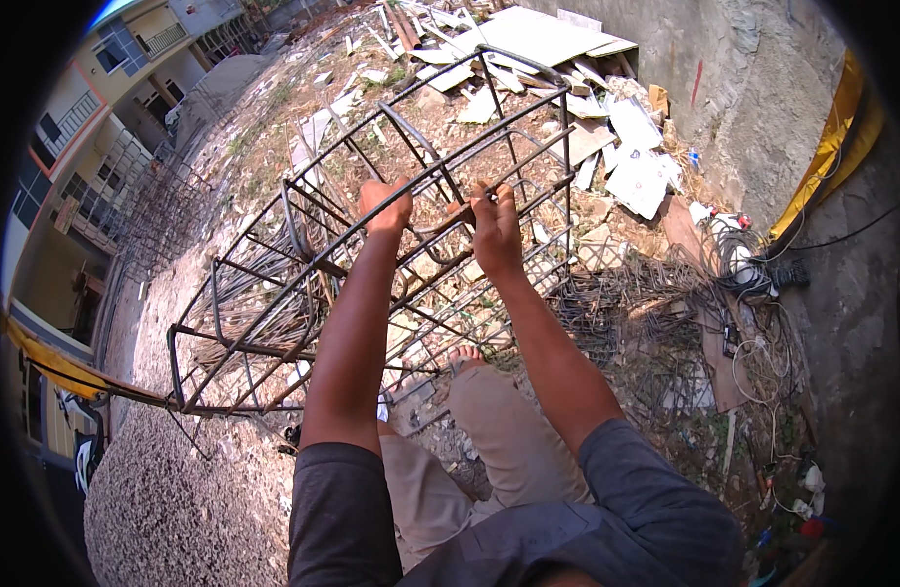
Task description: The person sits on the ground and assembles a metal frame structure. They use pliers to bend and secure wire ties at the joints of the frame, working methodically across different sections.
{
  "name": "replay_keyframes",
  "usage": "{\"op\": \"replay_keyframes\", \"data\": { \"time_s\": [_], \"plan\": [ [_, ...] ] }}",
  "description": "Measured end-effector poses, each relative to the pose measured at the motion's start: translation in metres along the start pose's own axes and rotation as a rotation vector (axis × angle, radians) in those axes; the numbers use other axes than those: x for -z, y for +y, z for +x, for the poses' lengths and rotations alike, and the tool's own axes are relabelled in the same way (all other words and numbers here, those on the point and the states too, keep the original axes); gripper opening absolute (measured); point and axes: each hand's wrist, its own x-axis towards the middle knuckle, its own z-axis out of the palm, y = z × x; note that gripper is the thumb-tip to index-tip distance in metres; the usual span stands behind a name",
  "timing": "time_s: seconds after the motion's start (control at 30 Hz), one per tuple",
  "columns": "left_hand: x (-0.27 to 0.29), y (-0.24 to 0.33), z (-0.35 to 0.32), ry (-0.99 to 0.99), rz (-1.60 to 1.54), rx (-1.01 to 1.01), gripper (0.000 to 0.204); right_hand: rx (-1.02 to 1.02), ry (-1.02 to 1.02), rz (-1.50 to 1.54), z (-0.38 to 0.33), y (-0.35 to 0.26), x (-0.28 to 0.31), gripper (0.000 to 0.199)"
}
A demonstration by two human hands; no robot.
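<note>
A long cage of dark steel rebar stretches diagonally in front of me, with square stirrups spaced along its straight bars. My left hand is closed at the upper long bar, which crosses in front of its fingers. To its right, my right hand has its fingers curled at a stirrup inside the cage, close to where it meets a lengthwise bar. The exact grip of the right fingertips is partly hidden. Both forearms reach forward over the cage, and my bent legs are below it.
Broken white boards lie heaped at the far end, by a concrete wall. Thin steel rods and wire tangle on the right. A gravel pile rises at lower left. Yellow sheeting hangs along the wall.
</note>
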Motion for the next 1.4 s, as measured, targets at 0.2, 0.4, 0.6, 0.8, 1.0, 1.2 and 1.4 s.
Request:
{"op": "replay_keyframes", "data": {
  "time_s": [0.2, 0.4, 0.6, 0.8, 1.0, 1.2, 1.4],
  "plan": [
    [0.008, 0.005, -0.009, 0.026, -0.009, 0.031, 0.045, -0.08, 0.047, -0.17, 0.009, -0.003, 0.003, 0.057],
    [0.011, 0.013, -0.015, 0.011, -0.012, 0.038, 0.044, -0.085, 0.057, -0.098, 0.009, -0.003, 0.001, 0.055],
    [0.013, 0.019, -0.021, 0.023, 0.032, 0.015, 0.047, -0.091, -0.014, 0.097, 0.002, -0.007, 0.006, 0.051],
    [0.008, 0.009, -0.014, 0.054, 0.0, 0.033, 0.054, -0.06, -0.155, 0.188, -0.005, -0.008, 0.01, 0.038],
    [0.009, 0.016, -0.018, 0.031, -0.076, 0.061, 0.056, 0.029, -0.131, 0.075, -0.007, 0.003, 0.012, 0.051],
    [0.007, 0.012, -0.016, 0.031, -0.06, 0.028, 0.064, -0.027, -0.054, 0.313, -0.01, 0.008, 0.004, 0.048],
    [0.005, 0.009, -0.014, -0.015, -0.071, 0.002, 0.071, 0.045, -0.034, 0.237, -0.005, 0.011, 0.004, 0.038]
  ]
}}
